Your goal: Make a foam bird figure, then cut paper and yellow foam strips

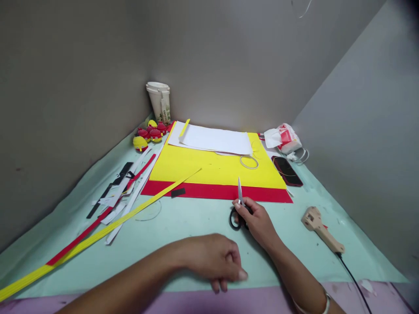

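Scissors (238, 208) on the pale green tabletop (183, 220), just short of the red sheet (209, 191), blades closed and pointing away, black loops gripped by right hand (253, 220) fingers. Probably light, stiff, sharp-tipped; best taken by the loops. Left hand (214, 259) loosely curled, holding nothing, resting near the tabletop's front edge.

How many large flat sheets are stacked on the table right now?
3. A red sheet lies at the bottom, a yellow sheet on it, and a white sheet at the far end on top. More may be hidden underneath.
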`<control>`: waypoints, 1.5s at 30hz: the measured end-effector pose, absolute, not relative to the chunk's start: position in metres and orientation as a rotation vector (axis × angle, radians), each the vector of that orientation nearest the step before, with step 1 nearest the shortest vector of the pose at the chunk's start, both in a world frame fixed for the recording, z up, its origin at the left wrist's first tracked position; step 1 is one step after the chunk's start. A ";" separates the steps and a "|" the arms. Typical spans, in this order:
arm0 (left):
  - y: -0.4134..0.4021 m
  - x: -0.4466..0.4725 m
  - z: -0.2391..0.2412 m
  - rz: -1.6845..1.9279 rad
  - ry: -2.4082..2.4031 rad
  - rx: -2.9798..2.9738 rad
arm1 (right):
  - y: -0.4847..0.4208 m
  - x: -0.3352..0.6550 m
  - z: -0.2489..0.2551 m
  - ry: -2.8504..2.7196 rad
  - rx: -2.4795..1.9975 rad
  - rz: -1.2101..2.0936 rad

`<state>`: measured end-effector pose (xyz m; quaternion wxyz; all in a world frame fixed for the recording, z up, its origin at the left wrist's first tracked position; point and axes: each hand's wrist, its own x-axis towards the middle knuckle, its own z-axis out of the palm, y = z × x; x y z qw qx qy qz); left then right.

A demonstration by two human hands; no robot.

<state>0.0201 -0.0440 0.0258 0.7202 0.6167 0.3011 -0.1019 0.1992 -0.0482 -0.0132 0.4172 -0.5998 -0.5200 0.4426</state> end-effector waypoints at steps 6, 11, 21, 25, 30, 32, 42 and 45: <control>0.010 -0.049 0.037 -0.373 1.036 1.669 | -0.048 0.199 -0.015 -1.331 -1.493 1.099; 0.026 -0.088 0.069 -0.344 1.454 2.041 | -0.047 0.198 -0.014 -1.343 -1.487 1.110; 0.006 -0.032 0.016 -0.077 0.923 1.539 | -0.047 0.200 -0.017 -1.344 -1.501 1.100; 0.021 -0.092 0.040 -0.205 1.164 1.715 | -0.047 0.199 -0.016 -1.342 -1.474 1.102; 0.027 -0.101 0.083 0.070 1.267 1.884 | -0.045 0.197 -0.014 -1.363 -1.463 1.077; 0.025 -0.076 0.084 0.345 1.311 1.887 | -0.045 0.196 -0.014 -1.385 -1.473 1.049; -0.010 0.010 0.007 0.504 1.137 1.948 | -0.047 0.187 -0.017 -1.485 -1.648 0.583; -0.009 0.006 0.009 0.391 1.082 2.017 | -0.049 0.190 -0.015 -1.546 -1.673 0.495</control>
